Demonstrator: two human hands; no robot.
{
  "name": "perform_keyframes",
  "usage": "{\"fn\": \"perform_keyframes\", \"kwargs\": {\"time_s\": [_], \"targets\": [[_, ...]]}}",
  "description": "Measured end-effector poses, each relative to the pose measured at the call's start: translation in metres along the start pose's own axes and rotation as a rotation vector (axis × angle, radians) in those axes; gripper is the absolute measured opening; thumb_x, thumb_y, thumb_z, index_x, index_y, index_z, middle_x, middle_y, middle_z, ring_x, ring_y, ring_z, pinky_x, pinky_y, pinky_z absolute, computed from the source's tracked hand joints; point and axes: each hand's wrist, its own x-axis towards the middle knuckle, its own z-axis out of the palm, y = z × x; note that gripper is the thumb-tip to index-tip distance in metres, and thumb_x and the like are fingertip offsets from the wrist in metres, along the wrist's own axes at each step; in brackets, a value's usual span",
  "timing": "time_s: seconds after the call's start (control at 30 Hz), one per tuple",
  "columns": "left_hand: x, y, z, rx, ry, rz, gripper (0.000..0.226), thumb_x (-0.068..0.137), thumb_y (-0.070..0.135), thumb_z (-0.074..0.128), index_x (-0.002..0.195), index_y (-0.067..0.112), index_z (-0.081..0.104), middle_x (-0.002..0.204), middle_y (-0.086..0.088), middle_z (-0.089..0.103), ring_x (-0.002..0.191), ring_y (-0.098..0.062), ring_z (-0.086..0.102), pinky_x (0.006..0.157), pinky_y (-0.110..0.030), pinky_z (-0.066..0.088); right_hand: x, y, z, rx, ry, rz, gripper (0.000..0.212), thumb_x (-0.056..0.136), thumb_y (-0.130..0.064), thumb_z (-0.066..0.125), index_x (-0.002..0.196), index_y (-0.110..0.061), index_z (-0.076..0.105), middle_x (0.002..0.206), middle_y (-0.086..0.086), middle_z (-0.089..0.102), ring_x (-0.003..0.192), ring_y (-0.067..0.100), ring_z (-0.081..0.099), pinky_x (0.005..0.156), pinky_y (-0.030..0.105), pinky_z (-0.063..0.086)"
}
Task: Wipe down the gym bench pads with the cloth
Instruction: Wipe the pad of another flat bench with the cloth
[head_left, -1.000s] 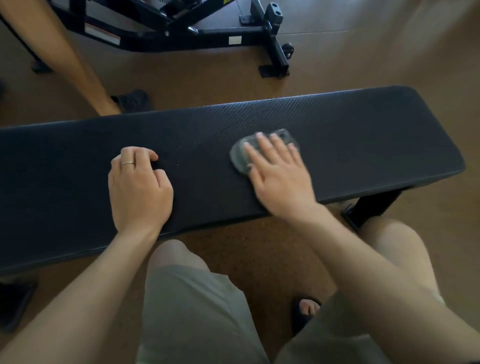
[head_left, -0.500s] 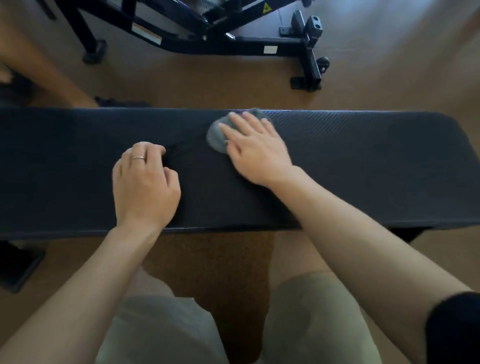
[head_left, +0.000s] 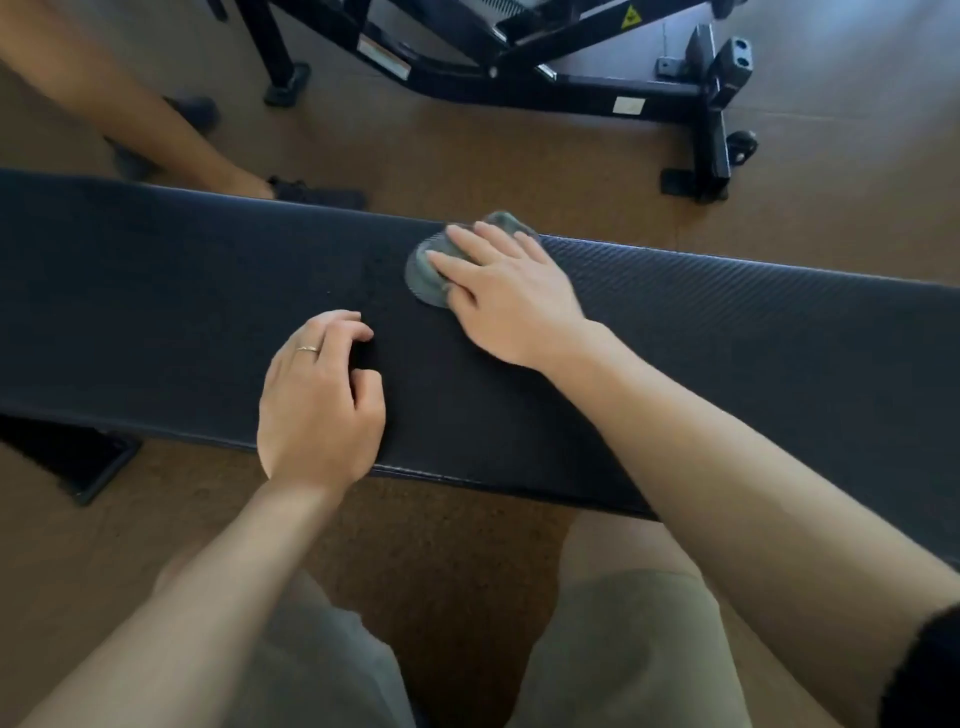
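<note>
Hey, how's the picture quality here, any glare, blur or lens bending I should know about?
Head view: light from the upper right puts a sheen on the bench pad at its far right edge, while its left end goes nearly black; the wide-angle lens bows the pad's long edges; the right hand on the cloth and the left hand are slightly soft; the floor looks evenly lit.

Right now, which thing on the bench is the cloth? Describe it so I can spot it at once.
Find the long black bench pad running across the view. At its far edge, near the middle, the right hand presses flat on the cloth. It is the one grey-green crumpled thing on the pad, showing from under the fingertips; the left hand rests bare nearer the front edge.
</note>
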Motion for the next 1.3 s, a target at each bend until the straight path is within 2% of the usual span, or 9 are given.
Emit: {"fn": "perform_keyframes", "kwargs": {"time_s": [0.2,0.43,0.53,0.67,0.77,1.0,1.1,1.2,1.3], "targets": [[-0.001,0.003,0.001,-0.001,0.018,-0.041,0.032,0.089,0.005,0.054,0.118,0.015,0.063,0.138,0.002,0.06,0.125,-0.022,0.054,0.103,-0.045,0.047,-0.056,0.066,-0.01,0.009,-0.022,0.295,0.05,0.108,-0.04,0.029,0.157,-0.039,0.035,0.169,-0.004,0.022,0.156,0.022,0.015,0.126,0.045,0.01],[0.001,0.001,0.0,0.055,0.002,-0.013,0.038,0.089,0.014,0.042,0.121,0.016,0.061,0.14,0.001,0.059,0.129,-0.022,0.053,0.108,-0.047,0.046,0.054,-0.031,0.001,-0.019,-0.089,-0.089,0.052,0.107,-0.041,0.028,0.158,-0.036,0.03,0.169,0.001,0.022,0.154,0.03,0.018,0.122,0.056,0.015],[0.0,0.001,0.001,0.069,0.025,-0.011,0.039,0.086,0.012,0.042,0.119,0.016,0.062,0.139,0.002,0.059,0.127,-0.021,0.054,0.105,-0.044,0.047,0.059,-0.034,0.004,-0.033,-0.098,-0.206,0.05,0.107,-0.041,0.028,0.157,-0.038,0.033,0.17,-0.001,0.021,0.156,0.028,0.015,0.124,0.053,0.014],[0.002,0.0,0.002,0.046,0.048,-0.01,0.037,0.084,0.009,0.044,0.116,0.015,0.063,0.137,0.003,0.061,0.125,-0.021,0.056,0.104,-0.043,0.047,0.01,0.028,0.001,0.027,0.003,-0.086,0.048,0.107,-0.04,0.033,0.154,-0.04,0.04,0.169,-0.003,0.025,0.156,0.025,0.018,0.124,0.047,0.016],[0.0,0.0,0.004,0.037,0.074,0.018,0.035,0.084,0.008,0.047,0.115,0.013,0.065,0.134,0.001,0.064,0.124,-0.021,0.058,0.105,-0.041,0.048,-0.004,0.046,-0.003,-0.002,-0.045,0.062,0.049,0.108,-0.043,0.029,0.157,-0.042,0.033,0.17,-0.004,0.022,0.156,0.025,0.015,0.125,0.047,0.014],[0.002,-0.01,-0.007,-0.013,0.136,0.071,0.033,0.091,0.004,0.049,0.12,0.009,0.063,0.127,-0.007,0.065,0.12,-0.023,0.059,0.111,-0.041,0.043,0.064,-0.077,0.012,-0.029,-0.123,-0.179,0.053,0.108,-0.043,0.022,0.161,-0.042,0.017,0.173,-0.002,0.007,0.159,0.029,-0.001,0.125,0.057,-0.001],[0.008,-0.066,-0.033,0.06,0.282,-0.083,0.032,0.089,0.009,0.047,0.117,0.006,0.062,0.123,-0.012,0.065,0.114,-0.032,0.061,0.104,-0.051,0.045,0.048,-0.098,0.014,-0.046,-0.134,-0.335,0.052,0.108,-0.045,0.023,0.16,-0.044,0.019,0.172,-0.004,0.008,0.159,0.027,-0.002,0.126,0.055,-0.001],[0.021,-0.115,-0.046,0.095,0.318,-0.373,0.039,0.092,0.021,0.043,0.125,0.009,0.058,0.136,-0.009,0.059,0.13,-0.032,0.051,0.116,-0.049,0.032,0.026,-0.076,0.012,-0.047,-0.157,-0.465,0.051,0.108,-0.046,0.024,0.159,-0.046,0.023,0.172,-0.009,0.008,0.159,0.022,-0.001,0.128,0.05,0.001],[0.027,-0.123,-0.035,0.045,0.367,-0.372,0.037,0.088,0.019,0.043,0.119,0.016,0.063,0.134,-0.001,0.058,0.129,-0.025,0.052,0.119,-0.044,0.028,0.054,-0.044,0.008,-0.067,-0.11,-0.311,0.049,0.108,-0.042,0.03,0.157,-0.046,0.031,0.171,-0.009,0.014,0.159,0.022,0.006,0.128,0.049,0.008]]}}
